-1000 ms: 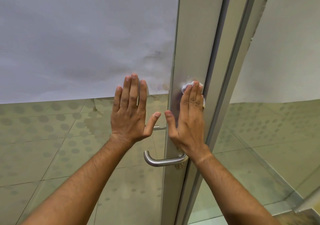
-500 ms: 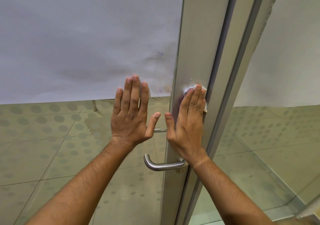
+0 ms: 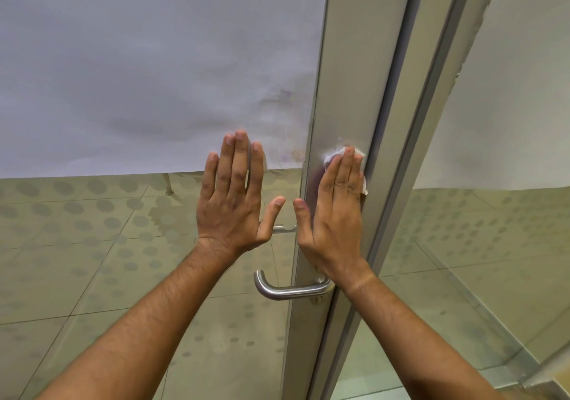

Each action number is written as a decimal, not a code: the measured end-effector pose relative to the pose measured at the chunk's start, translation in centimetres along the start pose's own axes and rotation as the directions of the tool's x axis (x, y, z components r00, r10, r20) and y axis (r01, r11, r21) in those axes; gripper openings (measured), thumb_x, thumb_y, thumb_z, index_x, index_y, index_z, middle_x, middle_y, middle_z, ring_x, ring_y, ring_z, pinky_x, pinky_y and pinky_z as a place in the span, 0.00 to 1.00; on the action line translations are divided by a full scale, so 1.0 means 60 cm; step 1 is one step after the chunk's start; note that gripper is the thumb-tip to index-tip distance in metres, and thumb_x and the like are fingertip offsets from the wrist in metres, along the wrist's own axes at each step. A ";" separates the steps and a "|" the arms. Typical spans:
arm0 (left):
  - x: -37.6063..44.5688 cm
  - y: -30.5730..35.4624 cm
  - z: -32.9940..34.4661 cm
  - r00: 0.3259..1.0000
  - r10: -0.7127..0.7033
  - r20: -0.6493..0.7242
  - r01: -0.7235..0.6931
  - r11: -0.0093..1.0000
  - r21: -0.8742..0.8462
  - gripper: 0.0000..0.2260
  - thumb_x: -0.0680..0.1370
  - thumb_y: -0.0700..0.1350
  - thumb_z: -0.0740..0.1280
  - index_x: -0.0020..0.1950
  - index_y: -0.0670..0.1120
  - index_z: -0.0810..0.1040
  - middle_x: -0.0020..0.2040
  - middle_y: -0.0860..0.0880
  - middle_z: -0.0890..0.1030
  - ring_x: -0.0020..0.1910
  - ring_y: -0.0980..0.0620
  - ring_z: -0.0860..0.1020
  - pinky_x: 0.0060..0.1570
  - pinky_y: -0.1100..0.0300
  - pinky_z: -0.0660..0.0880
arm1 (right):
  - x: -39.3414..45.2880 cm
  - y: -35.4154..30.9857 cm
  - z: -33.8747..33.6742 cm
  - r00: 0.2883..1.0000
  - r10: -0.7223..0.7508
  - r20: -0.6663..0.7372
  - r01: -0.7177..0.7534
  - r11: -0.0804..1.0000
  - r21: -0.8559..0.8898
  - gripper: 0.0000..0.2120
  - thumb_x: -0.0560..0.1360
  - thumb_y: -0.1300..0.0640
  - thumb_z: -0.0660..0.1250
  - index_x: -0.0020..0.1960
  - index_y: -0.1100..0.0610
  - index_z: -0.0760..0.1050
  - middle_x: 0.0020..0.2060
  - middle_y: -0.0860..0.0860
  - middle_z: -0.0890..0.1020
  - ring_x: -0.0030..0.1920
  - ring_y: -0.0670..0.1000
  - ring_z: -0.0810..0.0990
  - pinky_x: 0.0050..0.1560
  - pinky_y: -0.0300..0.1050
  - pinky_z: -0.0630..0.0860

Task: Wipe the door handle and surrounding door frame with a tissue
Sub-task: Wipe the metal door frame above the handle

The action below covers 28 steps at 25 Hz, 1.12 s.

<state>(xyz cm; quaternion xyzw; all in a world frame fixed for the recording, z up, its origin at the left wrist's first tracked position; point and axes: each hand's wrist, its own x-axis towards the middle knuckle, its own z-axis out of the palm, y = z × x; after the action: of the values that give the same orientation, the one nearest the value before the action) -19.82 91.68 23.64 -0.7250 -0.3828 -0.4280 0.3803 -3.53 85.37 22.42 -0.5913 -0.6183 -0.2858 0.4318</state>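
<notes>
Glass door panel (image 3: 148, 245) on the left, frosted across the top, clear below. Left hand (image 3: 234, 202) is lying flat and open against it, fingers spread upward, grasping nothing, likely bracing the door. Door handle (image 3: 290, 290) is sitting lower down, between the two wrists; its long axis is running level, free end curling toward the left, root at the metal frame. Right hand (image 3: 334, 214) is pressing flat on the door frame (image 3: 348, 75), palm open, pinning a crumpled white tissue (image 3: 334, 155) under the fingertips, above the handle. Frame's long axis is running upright, leaning slightly in this view. Judgement: wiping is going best with even palm pressure, strokes following the frame's length, tissue kept bunched under the fingers, then working down to the handle.
</notes>
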 end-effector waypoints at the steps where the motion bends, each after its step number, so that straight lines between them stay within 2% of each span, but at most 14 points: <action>1: 0.000 -0.001 0.001 1.000 0.000 0.000 0.000 1.000 -0.003 0.39 0.80 0.62 0.55 0.81 0.37 0.48 0.79 0.36 0.50 0.81 0.43 0.39 0.79 0.46 0.41 | -0.011 0.010 -0.001 0.997 -0.069 0.037 0.070 0.997 -0.033 0.37 0.81 0.45 0.54 0.77 0.69 0.46 0.77 0.64 0.45 0.78 0.63 0.44 0.78 0.58 0.45; 4: -0.002 -0.001 0.001 1.000 -0.004 0.001 0.004 1.000 -0.005 0.40 0.80 0.62 0.56 0.81 0.37 0.47 0.79 0.36 0.50 0.81 0.43 0.39 0.79 0.47 0.41 | -0.046 0.035 -0.014 0.969 -0.187 0.163 0.202 0.976 -0.079 0.36 0.81 0.45 0.55 0.76 0.68 0.47 0.77 0.64 0.48 0.79 0.61 0.47 0.78 0.56 0.47; 9: -0.002 -0.001 0.004 1.000 0.003 -0.001 -0.003 1.000 -0.011 0.40 0.80 0.62 0.56 0.81 0.39 0.45 0.80 0.37 0.49 0.81 0.43 0.39 0.79 0.47 0.41 | -0.012 0.016 -0.003 0.998 -0.043 0.039 0.045 0.998 -0.049 0.36 0.80 0.46 0.56 0.77 0.68 0.48 0.78 0.64 0.47 0.79 0.62 0.45 0.78 0.56 0.46; 13: -0.003 -0.002 0.005 1.000 0.004 -0.005 -0.004 1.000 -0.012 0.40 0.80 0.62 0.57 0.81 0.38 0.46 0.80 0.37 0.49 0.81 0.43 0.40 0.79 0.47 0.41 | -0.043 0.019 -0.009 0.993 -0.061 0.101 0.067 0.996 -0.059 0.37 0.80 0.46 0.58 0.77 0.68 0.48 0.78 0.65 0.49 0.79 0.61 0.46 0.78 0.56 0.49; 17: -0.002 -0.001 0.003 1.000 0.006 -0.007 -0.006 1.000 -0.017 0.40 0.80 0.62 0.57 0.81 0.38 0.46 0.80 0.36 0.50 0.81 0.43 0.40 0.79 0.46 0.42 | -0.020 0.019 -0.010 0.998 -0.047 0.050 0.049 0.998 -0.026 0.35 0.81 0.47 0.55 0.78 0.66 0.46 0.78 0.62 0.46 0.79 0.61 0.45 0.78 0.55 0.46; 19: -0.002 0.000 0.003 1.000 0.006 -0.011 -0.006 1.000 -0.012 0.40 0.80 0.62 0.57 0.81 0.38 0.47 0.80 0.36 0.50 0.81 0.43 0.40 0.79 0.46 0.42 | -0.022 0.024 -0.007 0.992 -0.101 0.076 0.104 0.994 -0.030 0.36 0.81 0.45 0.54 0.78 0.66 0.45 0.78 0.61 0.45 0.79 0.62 0.45 0.78 0.55 0.44; 23: -0.001 -0.001 0.003 1.000 0.003 -0.015 -0.003 1.000 -0.018 0.39 0.80 0.62 0.55 0.81 0.38 0.47 0.79 0.36 0.51 0.81 0.44 0.39 0.79 0.47 0.41 | -0.071 0.064 -0.010 0.919 -0.288 0.269 0.318 0.945 -0.077 0.35 0.81 0.45 0.52 0.78 0.65 0.45 0.79 0.61 0.45 0.79 0.61 0.46 0.78 0.55 0.46; 25: -0.001 0.000 0.002 1.000 -0.004 -0.006 0.004 1.000 -0.018 0.39 0.80 0.62 0.55 0.80 0.38 0.46 0.79 0.36 0.50 0.81 0.44 0.39 0.79 0.47 0.41 | -0.089 0.077 -0.016 0.900 -0.305 0.310 0.345 0.935 -0.081 0.35 0.81 0.45 0.53 0.79 0.63 0.43 0.79 0.60 0.44 0.79 0.60 0.46 0.78 0.55 0.48; 28: -0.001 0.001 0.001 1.000 0.001 -0.001 -0.001 1.000 -0.015 0.39 0.80 0.62 0.55 0.80 0.37 0.46 0.79 0.36 0.50 0.81 0.44 0.38 0.79 0.47 0.40 | -0.068 0.065 -0.014 0.927 -0.276 0.255 0.306 0.948 -0.087 0.36 0.81 0.46 0.53 0.78 0.63 0.42 0.78 0.61 0.43 0.79 0.60 0.45 0.78 0.54 0.44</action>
<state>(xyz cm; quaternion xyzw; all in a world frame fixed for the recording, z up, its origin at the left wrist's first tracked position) -19.78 91.72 23.56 -0.7279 -0.3790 -0.4309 0.3753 0.16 83.22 18.62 -0.5490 -0.7275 -0.3116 0.2689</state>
